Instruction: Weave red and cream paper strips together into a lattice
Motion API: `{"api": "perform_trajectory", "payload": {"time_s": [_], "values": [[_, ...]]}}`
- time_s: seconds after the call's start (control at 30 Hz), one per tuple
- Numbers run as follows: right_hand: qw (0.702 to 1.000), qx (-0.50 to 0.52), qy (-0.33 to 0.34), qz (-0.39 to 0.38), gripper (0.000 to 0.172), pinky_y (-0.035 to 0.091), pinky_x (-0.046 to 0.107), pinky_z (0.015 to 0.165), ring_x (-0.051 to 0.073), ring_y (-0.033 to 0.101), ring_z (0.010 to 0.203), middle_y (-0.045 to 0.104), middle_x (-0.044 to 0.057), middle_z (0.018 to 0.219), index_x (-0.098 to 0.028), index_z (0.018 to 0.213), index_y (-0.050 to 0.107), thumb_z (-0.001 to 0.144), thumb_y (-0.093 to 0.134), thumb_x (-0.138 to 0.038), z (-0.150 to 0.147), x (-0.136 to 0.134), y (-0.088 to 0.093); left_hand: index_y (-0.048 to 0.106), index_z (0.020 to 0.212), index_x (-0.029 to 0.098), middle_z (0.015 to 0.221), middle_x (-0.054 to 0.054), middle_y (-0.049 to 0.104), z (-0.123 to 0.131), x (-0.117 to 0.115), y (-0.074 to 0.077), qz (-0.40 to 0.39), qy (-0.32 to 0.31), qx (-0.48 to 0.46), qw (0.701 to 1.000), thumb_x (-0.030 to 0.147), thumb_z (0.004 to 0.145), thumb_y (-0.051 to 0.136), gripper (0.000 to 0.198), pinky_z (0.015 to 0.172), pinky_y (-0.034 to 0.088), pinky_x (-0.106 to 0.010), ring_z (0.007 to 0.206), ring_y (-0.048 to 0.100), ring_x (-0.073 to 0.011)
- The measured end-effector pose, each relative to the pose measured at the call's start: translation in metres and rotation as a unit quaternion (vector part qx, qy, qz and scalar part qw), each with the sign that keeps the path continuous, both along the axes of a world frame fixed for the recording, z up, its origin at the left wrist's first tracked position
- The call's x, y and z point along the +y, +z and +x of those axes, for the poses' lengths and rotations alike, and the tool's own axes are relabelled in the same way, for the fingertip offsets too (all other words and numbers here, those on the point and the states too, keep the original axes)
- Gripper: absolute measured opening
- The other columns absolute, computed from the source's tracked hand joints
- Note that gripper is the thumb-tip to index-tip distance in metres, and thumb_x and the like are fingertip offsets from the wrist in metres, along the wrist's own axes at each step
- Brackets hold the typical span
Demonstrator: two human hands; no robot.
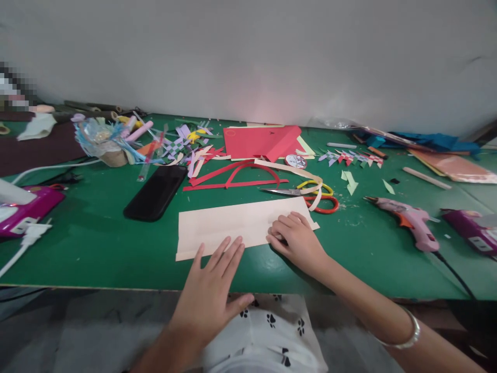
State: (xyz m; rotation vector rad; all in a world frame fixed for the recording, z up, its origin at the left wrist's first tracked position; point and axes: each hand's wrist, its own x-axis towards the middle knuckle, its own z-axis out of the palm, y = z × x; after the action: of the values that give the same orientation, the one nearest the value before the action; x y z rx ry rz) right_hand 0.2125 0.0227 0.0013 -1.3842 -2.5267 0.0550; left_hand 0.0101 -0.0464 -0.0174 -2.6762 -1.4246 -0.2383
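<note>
A sheet of pale peach paper (233, 223) lies across the front of the green table, a narrow fold running along its near edge. My left hand (213, 290) is open, its outstretched fingertips resting on the near edge of the paper. Curled into a loose fist, my right hand (297, 241) presses on the paper's right part; no object shows in it. Just beyond the paper are scissors (281, 192) with one yellow and one red handle. A thin peach paper strip (289, 168) curls over their handles. Several red paper strips (248, 184) lie behind the sheet.
A black phone (156, 192) lies to the left. On the right are a pink glue gun (411, 220) and a purple power strip (476, 231); another purple power strip (31, 207) sits far left. Red paper (252, 143), a tape roll (295, 161) and woven paper scraps (351, 158) lie behind.
</note>
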Motion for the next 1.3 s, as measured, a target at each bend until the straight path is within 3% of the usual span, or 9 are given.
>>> {"api": "perform_trajectory", "payload": {"time_s": [0.2, 0.5, 0.67, 0.8, 0.87, 0.93, 1.03, 1.13, 1.3], "values": [[1.000, 0.005, -0.008, -0.022, 0.017, 0.031, 0.030, 0.076, 0.014, 0.047, 0.067, 0.051, -0.001, 0.066, -0.018, 0.065, 0.047, 0.078, 0.051, -0.029, 0.014, 0.002, 0.005, 0.036, 0.132, 0.018, 0.133, -0.006, 0.042, -0.008, -0.010, -0.006, 0.033, 0.037, 0.006, 0.999, 0.053, 0.085, 0.026, 0.059, 0.093, 0.028, -0.049, 0.119, 0.037, -0.0295], [1.000, 0.002, -0.006, -0.022, 0.022, 0.033, 0.027, 0.065, 0.014, 0.047, 0.063, 0.050, 0.000, 0.064, -0.018, 0.063, 0.047, 0.084, 0.044, -0.027, 0.052, 0.011, 0.004, 0.032, 0.133, 0.017, 0.132, -0.006, 0.043, -0.008, -0.010, -0.010, 0.044, 0.036, -0.008, 0.998, 0.050, 0.084, 0.031, 0.059, 0.090, 0.032, -0.052, 0.119, 0.038, -0.0309], [0.999, 0.026, -0.016, -0.026, 0.021, 0.033, 0.025, 0.059, 0.015, 0.047, 0.062, 0.049, 0.002, 0.064, -0.018, 0.064, 0.047, 0.084, 0.043, -0.025, 0.070, 0.014, 0.003, 0.040, 0.128, 0.016, 0.129, -0.008, 0.047, -0.006, -0.010, -0.005, 0.046, 0.036, -0.010, 0.998, 0.049, 0.084, 0.032, 0.056, 0.089, 0.031, -0.053, 0.115, 0.041, -0.0320], [1.000, 0.011, -0.021, -0.015, 0.020, 0.033, 0.025, 0.058, 0.014, 0.046, 0.061, 0.047, 0.001, 0.063, -0.019, 0.063, 0.046, 0.082, 0.045, -0.024, 0.071, 0.015, 0.002, 0.052, 0.116, 0.007, 0.120, -0.016, 0.054, 0.013, -0.003, 0.007, 0.047, 0.047, -0.026, 0.997, 0.052, 0.085, 0.026, 0.061, 0.095, 0.026, -0.052, 0.111, 0.046, -0.0306], [1.000, 0.003, -0.023, -0.014, 0.021, 0.033, 0.025, 0.057, 0.014, 0.045, 0.060, 0.046, 0.001, 0.063, -0.018, 0.062, 0.045, 0.082, 0.046, -0.024, 0.070, 0.014, 0.002, 0.046, 0.122, 0.006, 0.128, -0.013, 0.047, 0.028, 0.005, 0.013, 0.027, 0.023, -0.042, 0.998, 0.053, 0.087, 0.023, 0.062, 0.097, 0.027, -0.048, 0.117, 0.042, -0.0268], [1.000, -0.001, -0.024, -0.010, 0.021, 0.033, 0.025, 0.057, 0.014, 0.045, 0.060, 0.046, 0.001, 0.063, -0.018, 0.062, 0.045, 0.082, 0.046, -0.024, 0.070, 0.014, 0.002, 0.038, 0.129, 0.012, 0.135, -0.008, 0.038, 0.044, 0.013, 0.015, -0.022, -0.038, -0.050, 0.998, 0.055, 0.086, 0.023, 0.063, 0.097, 0.030, -0.045, 0.122, 0.036, -0.0239], [1.000, 0.001, -0.025, -0.014, 0.019, 0.033, 0.025, 0.058, 0.014, 0.046, 0.062, 0.047, 0.001, 0.065, -0.018, 0.063, 0.046, 0.082, 0.047, -0.023, 0.069, 0.013, 0.003, 0.031, 0.133, 0.012, 0.139, -0.005, 0.031, 0.058, 0.022, 0.013, -0.087, -0.065, -0.055, 0.993, 0.058, 0.085, 0.023, 0.067, 0.099, 0.028, -0.046, 0.125, 0.031, -0.0235], [0.999, 0.005, -0.031, -0.020, 0.018, 0.034, 0.025, 0.059, 0.014, 0.046, 0.063, 0.048, 0.002, 0.065, -0.018, 0.064, 0.047, 0.081, 0.048, -0.022, 0.069, 0.013, 0.002, 0.030, 0.133, 0.013, 0.139, -0.006, 0.030, 0.052, 0.020, 0.008, -0.098, -0.054, -0.052, 0.992, 0.059, 0.084, 0.023, 0.068, 0.100, 0.023, -0.048, 0.125, 0.030, -0.0246], [0.999, -0.014, -0.048, -0.019, 0.019, 0.035, 0.025, 0.060, 0.015, 0.048, 0.064, 0.051, 0.002, 0.066, -0.017, 0.064, 0.048, 0.082, 0.047, -0.023, 0.069, 0.011, 0.003, 0.032, 0.132, 0.013, 0.138, -0.006, 0.033, 0.019, 0.007, 0.001, -0.023, -0.030, -0.038, 0.999, 0.057, 0.085, 0.023, 0.065, 0.101, 0.018, -0.046, 0.123, 0.034, -0.0240]]}}
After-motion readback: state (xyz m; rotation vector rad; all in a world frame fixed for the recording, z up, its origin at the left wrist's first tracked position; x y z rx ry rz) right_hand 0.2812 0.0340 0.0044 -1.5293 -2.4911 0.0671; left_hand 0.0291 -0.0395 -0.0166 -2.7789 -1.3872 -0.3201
